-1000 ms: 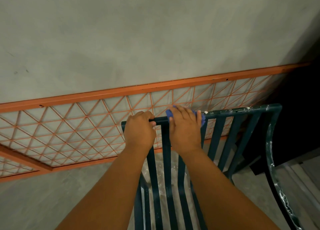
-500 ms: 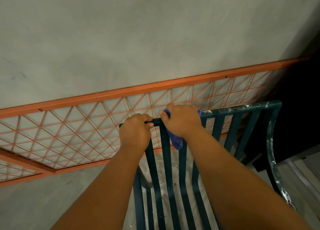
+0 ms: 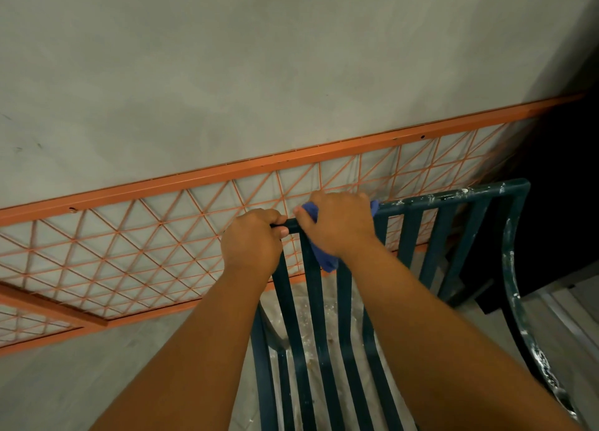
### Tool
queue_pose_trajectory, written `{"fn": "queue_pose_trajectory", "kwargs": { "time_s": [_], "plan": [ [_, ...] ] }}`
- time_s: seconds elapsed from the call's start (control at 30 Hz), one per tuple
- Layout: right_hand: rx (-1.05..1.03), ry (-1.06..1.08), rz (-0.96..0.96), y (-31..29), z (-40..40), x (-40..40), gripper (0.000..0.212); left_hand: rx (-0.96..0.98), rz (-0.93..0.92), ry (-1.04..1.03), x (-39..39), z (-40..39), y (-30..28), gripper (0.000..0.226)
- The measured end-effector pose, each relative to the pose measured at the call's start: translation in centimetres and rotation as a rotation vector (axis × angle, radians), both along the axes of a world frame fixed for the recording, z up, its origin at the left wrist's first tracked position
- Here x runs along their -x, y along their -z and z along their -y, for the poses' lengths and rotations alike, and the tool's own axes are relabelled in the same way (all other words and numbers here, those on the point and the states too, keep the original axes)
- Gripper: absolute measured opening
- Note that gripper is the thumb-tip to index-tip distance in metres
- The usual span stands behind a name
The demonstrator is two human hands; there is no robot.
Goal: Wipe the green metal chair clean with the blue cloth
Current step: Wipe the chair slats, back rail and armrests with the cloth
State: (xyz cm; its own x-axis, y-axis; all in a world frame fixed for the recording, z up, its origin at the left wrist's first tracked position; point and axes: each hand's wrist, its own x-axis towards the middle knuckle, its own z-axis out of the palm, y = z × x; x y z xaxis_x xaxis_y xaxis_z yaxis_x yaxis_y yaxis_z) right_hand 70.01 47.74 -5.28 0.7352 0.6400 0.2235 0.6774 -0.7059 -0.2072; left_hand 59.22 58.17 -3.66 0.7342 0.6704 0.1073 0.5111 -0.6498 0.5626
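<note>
The dark green metal chair (image 3: 450, 200) stands below me, its slatted back rising to a top rail flecked with white paint. My left hand (image 3: 251, 242) grips the left end of that rail. My right hand (image 3: 338, 223) grips the blue cloth (image 3: 325, 262) wrapped over the rail just to the right of the left hand. A fold of the cloth hangs down below my wrist, and a bit shows past my fingers on the right.
An orange metal mesh panel (image 3: 246, 168) leans against the grey wall (image 3: 259, 58) behind the chair. The chair's right armrest (image 3: 515, 301) curves down, heavily speckled with white. A dark opening (image 3: 557, 203) lies to the right.
My right hand has curled over the rail with the cloth, whose fold now hangs below the wrist. The left hand keeps its grip on the rail.
</note>
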Motion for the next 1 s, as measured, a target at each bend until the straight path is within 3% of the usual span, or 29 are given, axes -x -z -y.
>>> {"fn": "queue_pose_trajectory", "kwargs": {
  "time_s": [0.13, 0.23, 0.4, 0.6, 0.67, 0.8, 0.9, 1.0],
  "plan": [
    [-0.378, -0.259, 0.117, 3.8, 1.8, 2.2, 0.035, -0.019, -0.010, 0.013, 0.0, -0.2, 0.1, 0.017],
    [-0.363, -0.312, 0.101, 4.1, 4.3, 0.6, 0.037, -0.010, -0.023, 0.002, 0.0, -0.3, 0.0, 0.019],
    [-0.329, 0.115, -0.002, 1.6, 1.9, 1.3, 0.027, -0.024, 0.006, -0.013, 0.1, 0.2, 0.1, 0.020],
    [-0.311, -0.248, 0.021, 3.1, 2.3, 2.8, 0.037, -0.021, -0.021, 0.009, 0.2, 0.0, -0.1, 0.012],
    [-0.283, -0.151, 0.039, 2.3, 3.3, 1.5, 0.033, -0.019, -0.013, 0.008, 0.2, 0.1, -0.1, 0.018],
    [-0.242, 0.237, -0.050, 0.1, 0.7, 1.2, 0.029, -0.022, 0.009, -0.010, 0.1, 0.3, 0.1, 0.019],
    [-0.327, 0.042, -0.043, 1.2, -1.2, 4.0, 0.027, -0.029, 0.002, -0.008, 0.2, 0.3, -0.1, 0.013],
    [-0.329, -0.234, -0.010, 3.3, 0.7, 3.7, 0.038, -0.022, -0.021, -0.003, 0.2, 0.1, -0.1, 0.009]
  ]
}}
